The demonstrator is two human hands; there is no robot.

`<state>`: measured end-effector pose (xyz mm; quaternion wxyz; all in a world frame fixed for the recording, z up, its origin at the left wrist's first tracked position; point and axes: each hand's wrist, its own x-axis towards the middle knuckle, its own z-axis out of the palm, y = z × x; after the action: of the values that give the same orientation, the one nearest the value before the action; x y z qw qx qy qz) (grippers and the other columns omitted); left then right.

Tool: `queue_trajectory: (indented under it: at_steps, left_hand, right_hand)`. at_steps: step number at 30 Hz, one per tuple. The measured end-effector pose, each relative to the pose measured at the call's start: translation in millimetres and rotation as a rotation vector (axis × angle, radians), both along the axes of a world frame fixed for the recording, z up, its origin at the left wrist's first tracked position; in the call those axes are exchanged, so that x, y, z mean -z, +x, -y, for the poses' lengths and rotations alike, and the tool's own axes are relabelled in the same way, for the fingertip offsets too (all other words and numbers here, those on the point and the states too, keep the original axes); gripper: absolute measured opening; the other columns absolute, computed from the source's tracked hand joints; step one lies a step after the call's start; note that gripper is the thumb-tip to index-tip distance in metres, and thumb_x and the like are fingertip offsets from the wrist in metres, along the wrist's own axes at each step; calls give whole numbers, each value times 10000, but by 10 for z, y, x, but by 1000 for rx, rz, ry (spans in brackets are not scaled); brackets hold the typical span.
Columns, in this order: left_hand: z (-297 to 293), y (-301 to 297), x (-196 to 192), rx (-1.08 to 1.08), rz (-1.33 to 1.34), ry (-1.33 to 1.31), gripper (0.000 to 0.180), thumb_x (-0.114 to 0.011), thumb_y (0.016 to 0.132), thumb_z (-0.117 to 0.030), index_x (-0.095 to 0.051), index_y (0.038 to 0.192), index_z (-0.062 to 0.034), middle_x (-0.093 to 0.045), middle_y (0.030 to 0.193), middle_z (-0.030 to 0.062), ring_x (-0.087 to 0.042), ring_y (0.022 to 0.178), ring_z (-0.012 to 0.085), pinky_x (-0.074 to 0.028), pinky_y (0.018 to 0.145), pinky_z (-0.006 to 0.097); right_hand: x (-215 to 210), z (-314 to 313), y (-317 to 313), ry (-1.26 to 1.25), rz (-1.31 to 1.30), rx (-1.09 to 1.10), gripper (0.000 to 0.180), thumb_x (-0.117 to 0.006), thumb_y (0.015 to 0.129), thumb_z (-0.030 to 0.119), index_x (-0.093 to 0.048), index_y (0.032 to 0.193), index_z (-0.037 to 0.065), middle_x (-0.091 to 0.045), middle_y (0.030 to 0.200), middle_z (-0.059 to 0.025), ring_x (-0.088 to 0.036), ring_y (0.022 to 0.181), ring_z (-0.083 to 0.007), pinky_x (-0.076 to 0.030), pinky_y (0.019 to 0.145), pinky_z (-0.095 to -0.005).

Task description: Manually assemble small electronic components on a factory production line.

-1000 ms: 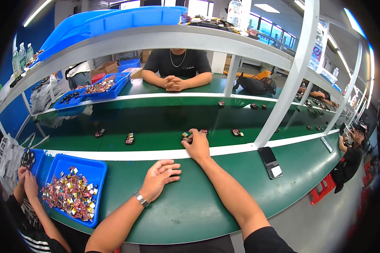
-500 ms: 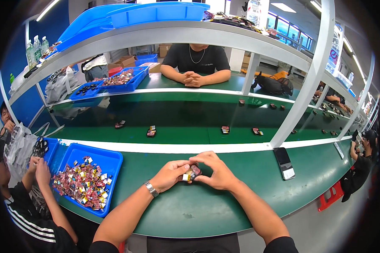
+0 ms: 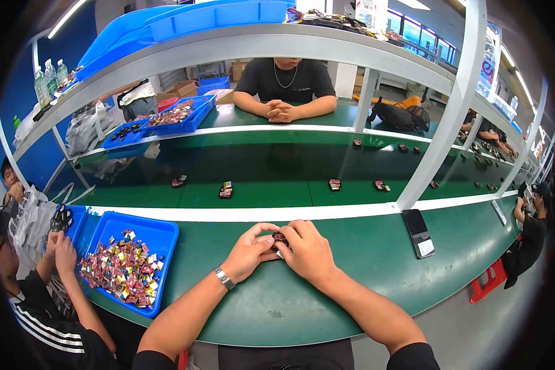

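Between my hands, over the near green worktop [image 3: 351, 290], is a small circuit board assembly [image 3: 280, 237] with a dark red and black surface and a whitish bit at its lower edge. My left hand [image 3: 248, 253], with a metal-banded watch on its wrist, grips it from the left side, thumb and fingers curled round it. My right hand [image 3: 308, 250] is closed over it from the right, fingertips pressed on its top. Fingers hide most of the piece.
A blue tray [image 3: 174, 237] heaped with similar red, yellow and white pieces stands at left, beside a co-worker's hands [image 3: 58, 250]. A phone [image 3: 418, 233] lies at right. Beyond the white rail [image 3: 240, 215], several assemblies [image 3: 334, 184] sit on the green belt. Frame posts [image 3: 441, 117] rise ahead.
My right hand has turned inward and its fingers now cover most of the circuit board assembly. My left hand has shifted slightly. The pieces on the belt have moved a little to the right.
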<state>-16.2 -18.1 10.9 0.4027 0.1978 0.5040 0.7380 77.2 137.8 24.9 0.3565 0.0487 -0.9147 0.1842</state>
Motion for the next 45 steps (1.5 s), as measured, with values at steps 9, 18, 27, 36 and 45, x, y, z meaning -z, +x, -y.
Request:
queue_trajectory:
  at_steps: [9, 18, 27, 36, 45]
  left_hand:
    - [3, 25, -27, 11, -4, 22, 336, -479, 1045, -64, -489, 1380, -27, -623, 1267, 124, -622, 1175, 208, -534, 1045, 393]
    - [5, -19, 30, 23, 44, 64, 345, -521, 1032, -66, -485, 1370, -3, -617, 1271, 132, -615, 1181, 218, -520, 1065, 423]
    - [79, -33, 84, 39, 156, 176, 360, -552, 1019, -69, -492, 1368, -4, -612, 1279, 140, -612, 1185, 226, -516, 1065, 431]
    - [-54, 72, -20, -37, -1, 68, 368, -559, 994, -75, -513, 1351, 3, -652, 1215, 150, -658, 1113, 252, -542, 998, 420]
    - [-105, 61, 168, -114, -135, 20, 322, -573, 1008, -129, -503, 1305, -24, -683, 1109, 96, -691, 982, 178, -597, 836, 340]
  right_hand:
    - [-51, -132, 32, 76, 13, -95, 228, -732, 799, 88, -681, 1020, 80, -638, 1027, -47, -654, 897, -231, -576, 669, -355]
    - [-23, -131, -27, 203, -131, -130, 176, -730, 766, 70, -701, 940, 73, -644, 978, -35, -636, 834, -207, -550, 646, -333]
    - [-51, -220, -42, 224, -171, -252, 113, -693, 779, 100, -679, 891, 89, -623, 905, -15, -604, 802, -185, -498, 670, -316]
    - [67, -294, -83, 60, -126, -309, 183, -679, 824, 118, -676, 992, 44, -679, 1011, -130, -664, 912, -332, -547, 787, -423]
    - [55, -397, -12, -33, -59, -351, 97, -692, 798, 106, -625, 831, 44, -566, 1171, -125, -553, 1078, -311, -489, 858, -398]
